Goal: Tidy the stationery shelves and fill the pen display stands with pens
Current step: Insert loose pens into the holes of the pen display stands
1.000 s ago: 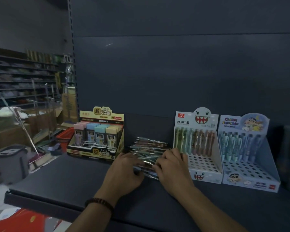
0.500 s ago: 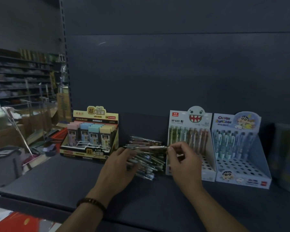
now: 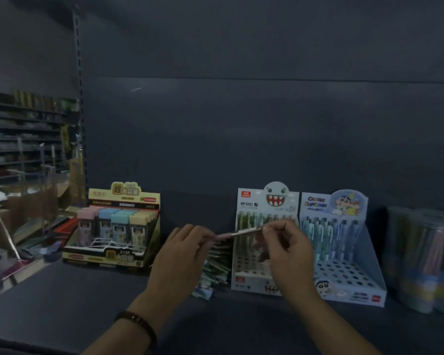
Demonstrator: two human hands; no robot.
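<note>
Above the loose pen pile (image 3: pixel 217 267), a single pen (image 3: pixel 242 232) is pinched level between left hand (image 3: pixel 182 252) and right hand (image 3: pixel 289 252), in front of the monster-face stand (image 3: pixel 251 203). Step in hand: filling. The next move probably requires tilting the pen upright over a vacant hole.

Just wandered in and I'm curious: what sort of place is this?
Probably a stationery shop: a half-filled pen display stand and a box of pastel cases sit on a dark shelf, with more stocked shelving behind at left.
</note>
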